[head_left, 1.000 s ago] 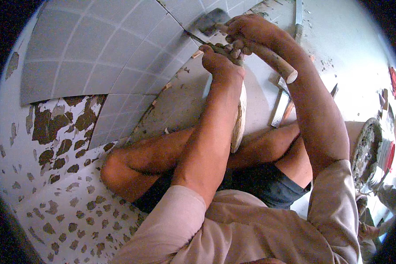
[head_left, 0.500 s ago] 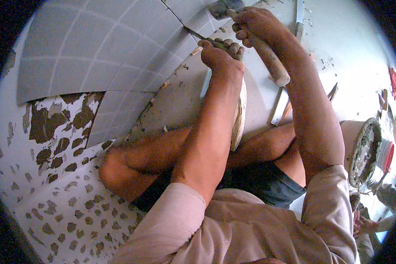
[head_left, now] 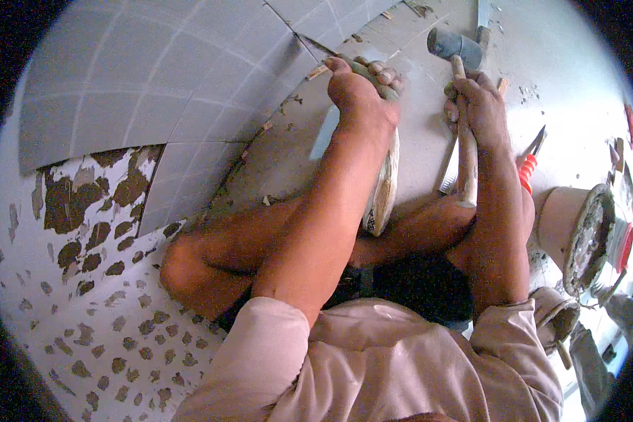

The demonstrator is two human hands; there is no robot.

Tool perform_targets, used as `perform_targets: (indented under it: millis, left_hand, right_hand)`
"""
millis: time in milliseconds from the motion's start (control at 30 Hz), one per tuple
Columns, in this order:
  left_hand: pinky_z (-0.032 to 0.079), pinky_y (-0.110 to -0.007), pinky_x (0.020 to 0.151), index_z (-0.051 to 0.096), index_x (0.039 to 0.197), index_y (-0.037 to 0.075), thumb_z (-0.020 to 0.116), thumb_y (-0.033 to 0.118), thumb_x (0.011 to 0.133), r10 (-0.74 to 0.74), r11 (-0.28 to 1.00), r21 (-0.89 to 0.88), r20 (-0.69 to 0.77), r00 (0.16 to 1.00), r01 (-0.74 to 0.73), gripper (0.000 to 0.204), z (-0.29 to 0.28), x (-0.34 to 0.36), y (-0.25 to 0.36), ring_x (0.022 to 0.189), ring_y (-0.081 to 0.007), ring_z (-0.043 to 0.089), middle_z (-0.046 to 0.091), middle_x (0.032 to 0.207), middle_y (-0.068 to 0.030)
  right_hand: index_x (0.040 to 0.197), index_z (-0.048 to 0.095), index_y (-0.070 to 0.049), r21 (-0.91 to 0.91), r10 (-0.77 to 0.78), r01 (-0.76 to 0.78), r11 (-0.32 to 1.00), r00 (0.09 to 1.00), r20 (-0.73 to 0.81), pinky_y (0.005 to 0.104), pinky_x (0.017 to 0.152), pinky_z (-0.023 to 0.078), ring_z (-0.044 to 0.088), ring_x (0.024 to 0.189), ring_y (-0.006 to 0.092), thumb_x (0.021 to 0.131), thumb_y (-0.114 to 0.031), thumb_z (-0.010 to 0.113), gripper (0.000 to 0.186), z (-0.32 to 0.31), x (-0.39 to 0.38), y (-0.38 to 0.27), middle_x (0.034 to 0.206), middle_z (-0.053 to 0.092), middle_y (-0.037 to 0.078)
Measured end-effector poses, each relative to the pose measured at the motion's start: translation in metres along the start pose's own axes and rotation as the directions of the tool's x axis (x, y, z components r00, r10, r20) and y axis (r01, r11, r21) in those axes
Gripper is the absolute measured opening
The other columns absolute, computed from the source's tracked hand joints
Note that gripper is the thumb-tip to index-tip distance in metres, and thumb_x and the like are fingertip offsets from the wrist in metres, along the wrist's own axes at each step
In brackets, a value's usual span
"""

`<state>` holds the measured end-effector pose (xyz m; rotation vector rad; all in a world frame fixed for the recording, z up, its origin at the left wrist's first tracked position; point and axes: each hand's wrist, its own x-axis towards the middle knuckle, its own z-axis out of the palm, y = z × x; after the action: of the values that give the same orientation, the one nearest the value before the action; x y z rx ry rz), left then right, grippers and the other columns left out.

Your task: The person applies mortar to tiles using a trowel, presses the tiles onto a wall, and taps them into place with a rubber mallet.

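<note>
My left hand is closed around the handle of a thin-bladed tool. Its dark, narrow blade reaches the joint between grey wall tiles; whether the tip is inside the joint I cannot tell. To the right, my right hand grips the pale wooden handle of a mallet. The dark grey mallet head is up and apart from both tool and wall. Below the tiles, a bare wall patch shows blotches of dark adhesive.
A mortar-crusted bucket lies tilted at my right, with a smaller container nearby. An orange-handled tool and a toothed metal strip are close to my right forearm. Crumbs and small wooden wedges line the wall's foot.
My right hand has swung the mallet right, away from the wall and the bladed tool. My left hand has stayed almost in place, its blade still at the joint.
</note>
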<state>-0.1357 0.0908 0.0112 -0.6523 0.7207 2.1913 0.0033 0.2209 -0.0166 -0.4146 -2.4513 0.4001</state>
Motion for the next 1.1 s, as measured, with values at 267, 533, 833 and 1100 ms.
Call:
perform_targets:
  millis: [267,533,833,1100]
  left_hand:
    - [0.039,-0.031,0.043,0.048,0.085,0.014,0.054,0.044,0.099,-0.114,0.879,0.475,0.147,0.983,0.031,0.034,-0.056,-0.076,-0.014,0.047,-0.0147,0.044,0.047,0.063,-0.0012]
    - [0.044,-0.031,0.047,0.057,0.096,0.009,0.069,0.026,0.092,0.204,0.589,0.801,-0.021,0.979,-0.106,0.021,-0.116,-0.111,0.031,0.054,-0.0141,0.053,0.062,0.074,-0.0045]
    - [0.040,-0.028,0.044,0.058,0.098,0.009,0.058,0.043,0.100,0.236,0.613,0.779,-0.024,0.972,-0.129,0.033,-0.146,-0.143,0.088,0.052,-0.0120,0.051,0.059,0.070,-0.0058]
    - [0.042,-0.033,0.042,0.049,0.099,0.006,0.047,0.031,0.104,0.255,0.765,0.628,-0.086,0.963,-0.146,0.025,-0.179,-0.144,0.101,0.049,-0.0187,0.051,0.059,0.075,-0.0111]
  right_hand:
    - [0.121,0.051,0.004,0.433,0.639,-0.797,0.422,0.600,0.482,0.0391,0.065,0.056,0.067,0.075,0.0240,0.089,-0.021,0.066,0.042,0.014,-0.006,-0.019,0.089,0.067,0.016]
    - [0.116,0.054,-0.002,0.412,0.533,-0.756,0.509,0.653,0.538,0.0378,0.054,0.054,0.065,0.064,0.0206,0.096,-0.031,0.062,0.036,0.076,-0.014,-0.004,0.086,0.069,0.015]
    - [0.138,0.052,-0.006,-0.105,0.406,-0.414,0.904,0.757,0.512,0.0457,0.082,0.054,0.071,0.094,0.0367,0.090,-0.023,0.062,0.052,0.092,-0.029,0.024,0.104,0.071,0.024]
    - [0.139,0.050,-0.007,-0.116,0.453,-0.457,0.882,0.751,0.480,0.0472,0.089,0.052,0.068,0.102,0.0383,0.088,-0.020,0.062,0.054,0.078,-0.031,-0.013,0.112,0.069,0.025]
